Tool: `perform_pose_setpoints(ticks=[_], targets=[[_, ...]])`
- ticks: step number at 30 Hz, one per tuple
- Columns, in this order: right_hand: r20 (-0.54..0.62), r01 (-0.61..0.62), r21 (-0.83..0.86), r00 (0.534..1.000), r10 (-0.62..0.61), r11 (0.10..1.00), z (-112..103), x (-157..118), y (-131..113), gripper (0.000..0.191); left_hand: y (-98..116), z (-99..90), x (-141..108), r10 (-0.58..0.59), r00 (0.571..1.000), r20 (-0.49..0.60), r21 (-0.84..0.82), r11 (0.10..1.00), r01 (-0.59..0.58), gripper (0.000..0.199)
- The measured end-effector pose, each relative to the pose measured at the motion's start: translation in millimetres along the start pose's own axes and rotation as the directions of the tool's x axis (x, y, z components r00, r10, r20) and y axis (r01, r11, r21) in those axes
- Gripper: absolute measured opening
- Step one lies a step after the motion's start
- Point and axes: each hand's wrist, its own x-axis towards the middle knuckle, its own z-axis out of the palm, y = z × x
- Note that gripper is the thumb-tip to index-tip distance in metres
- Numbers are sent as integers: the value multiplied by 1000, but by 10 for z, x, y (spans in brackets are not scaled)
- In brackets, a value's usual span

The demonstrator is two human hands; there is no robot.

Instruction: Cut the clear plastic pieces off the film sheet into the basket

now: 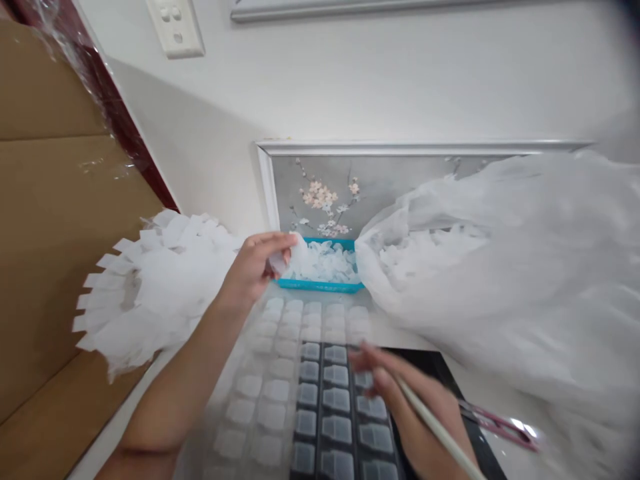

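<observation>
Carefully, the left hand (250,270) pinches white pieces (320,263) from the blue tray (320,285) at middle, close to reach, while the right hand (407,417) grips a thin white stick (435,427) penlike above the black tray (317,427).

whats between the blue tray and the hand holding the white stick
Head view: rows of translucent rectangular pieces, running onto a black grid tray.

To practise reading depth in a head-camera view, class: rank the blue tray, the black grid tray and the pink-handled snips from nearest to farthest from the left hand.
1. Blue tray: directly under the left hand, at its fingers.
2. Black grid tray: below and right of it.
3. Pink-handled snips: farthest, out to the right.
</observation>
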Motion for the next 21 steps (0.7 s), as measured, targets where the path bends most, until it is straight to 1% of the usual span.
perform_pose_setpoints(ticks=[1,2,3,5,7,9,10,11,12,13,14,15,16,17,18,19,20,21], targets=[[-24,11,67,1000,-9,998,6,166,-155,32,83,74,-230,-11,1000,19,-127,992,14,37],[-22,29,139,999,-26,990,27,317,-298,41,145,140,-434,-25,999,35,-197,980,31,34],[-37,54,216,998,-47,975,62,443,-417,48,184,195,-607,-34,998,59,-222,974,46,33],[-36,57,319,998,-48,946,160,601,-560,59,201,265,-856,-32,993,114,-176,983,52,32],[-25,23,396,1000,-15,918,255,646,-577,53,158,280,-1001,-10,985,175,-115,993,31,31],[20,-48,503,999,44,863,305,624,-522,42,100,261,-1089,35,984,174,-105,994,-17,27],[65,-97,565,995,72,820,310,604,-490,39,78,250,-1122,76,987,143,-115,992,-59,24],[122,-150,622,988,94,768,303,584,-464,38,64,242,-1150,140,985,97,-118,985,-128,23],[178,-199,668,978,105,717,287,565,-448,38,57,240,-1176,227,973,43,-101,970,-222,22],[228,-239,698,968,107,675,267,549,-442,38,56,246,-1199,333,943,-12,-59,941,-333,20],[265,-269,717,958,105,643,247,536,-446,38,57,258,-1218,449,891,-66,7,893,-449,19],[288,-286,728,952,101,623,232,524,-457,37,57,275,-1235,563,819,-110,94,826,-555,19],[302,-295,734,948,96,612,222,514,-471,36,55,293,-1250,669,731,-135,190,741,-643,22],[314,-302,734,945,90,609,218,504,-485,36,48,310,-1264,755,642,-138,280,651,-705,29],[322,-304,733,943,84,608,220,494,-498,35,38,324,-1276,813,569,-123,353,572,-741,35],[328,-305,733,942,77,608,226,484,-507,35,25,335,-1287,852,516,-92,403,506,-763,41],[329,-303,734,942,71,608,232,474,-514,34,11,342,-1298,872,487,-50,431,459,-777,45],[328,-300,733,942,69,610,239,464,-520,34,-3,347,-1308,877,480,-9,441,434,-785,50]])
